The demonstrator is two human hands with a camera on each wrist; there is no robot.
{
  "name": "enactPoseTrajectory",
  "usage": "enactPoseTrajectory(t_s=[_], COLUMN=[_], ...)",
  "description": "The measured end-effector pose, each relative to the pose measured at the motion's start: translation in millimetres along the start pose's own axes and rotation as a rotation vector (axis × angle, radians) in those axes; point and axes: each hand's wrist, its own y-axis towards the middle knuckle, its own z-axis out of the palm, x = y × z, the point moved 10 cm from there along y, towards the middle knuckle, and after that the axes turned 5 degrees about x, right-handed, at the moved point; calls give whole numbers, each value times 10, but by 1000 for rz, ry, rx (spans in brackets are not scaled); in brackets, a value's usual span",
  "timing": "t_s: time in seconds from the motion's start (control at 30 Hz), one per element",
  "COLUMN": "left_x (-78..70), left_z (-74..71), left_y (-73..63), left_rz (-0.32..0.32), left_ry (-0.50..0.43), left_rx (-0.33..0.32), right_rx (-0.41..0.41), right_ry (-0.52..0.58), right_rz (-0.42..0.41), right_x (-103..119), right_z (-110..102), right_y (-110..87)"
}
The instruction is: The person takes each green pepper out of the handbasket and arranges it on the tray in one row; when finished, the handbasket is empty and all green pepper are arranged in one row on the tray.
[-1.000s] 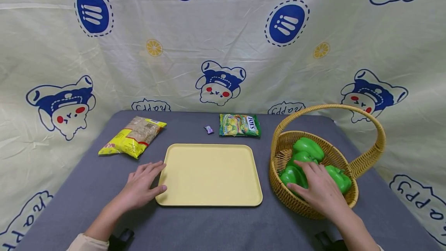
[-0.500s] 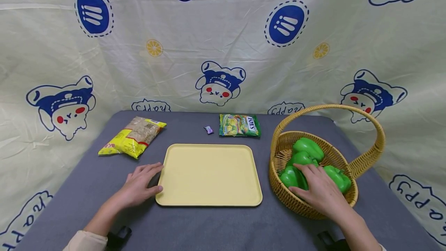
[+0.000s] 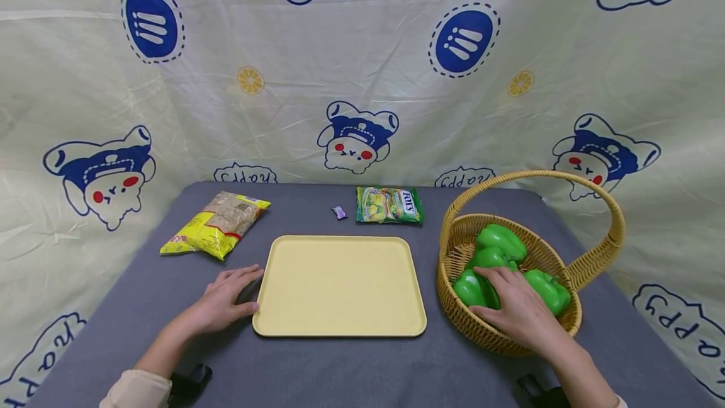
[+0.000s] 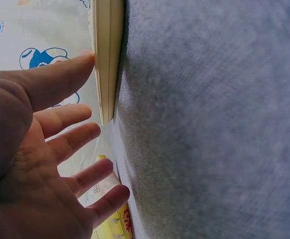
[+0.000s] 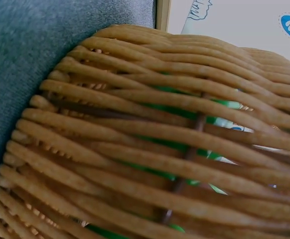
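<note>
My left hand (image 3: 226, 300) is beside the left edge of the cream tray (image 3: 340, 288), thumb and fingers spread apart. In the left wrist view the thumb of that hand (image 4: 40, 164) meets the tray's rim (image 4: 105, 64), and the palm holds nothing. On the right, my right hand (image 3: 523, 307) reaches down into a wicker basket (image 3: 460, 317), over several green bell peppers (image 3: 472, 288). Index finger and thumb lie either side of the front pepper; the other fingers are hidden, so I cannot tell whether they grip it. Woven basket wall (image 5: 150, 134) fills the right wrist view.
A yellow snack bag (image 3: 218, 225) lies at the back left. Behind the tray are a small purple wrapped candy (image 3: 339, 212) and a green snack packet (image 3: 389, 205). The basket's tall handle (image 3: 538, 175) arches over it. A printed cloth (image 3: 226, 124) hangs behind the table.
My left hand has drawn back slightly to the left, so its fingers no longer overlap the tray. The right hand has shifted slightly over the peppers; tray and basket keep their places.
</note>
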Motion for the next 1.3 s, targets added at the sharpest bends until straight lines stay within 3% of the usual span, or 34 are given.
enactPoseTrajectory(t_s=[0.33,0.73,1.3], left_x=[10,17,33], left_z=[38,66,82], left_y=[32,63,66], left_rz=[17,29,41], left_ry=[-10,-25,-45], left_rx=[21,29,56], right_rx=[-19,20,-16], right_ry=[-14,-25,-22], right_rz=[-10,16,-12], right_x=[-6,-10,2], right_z=[18,70,47], right_y=[17,58,35])
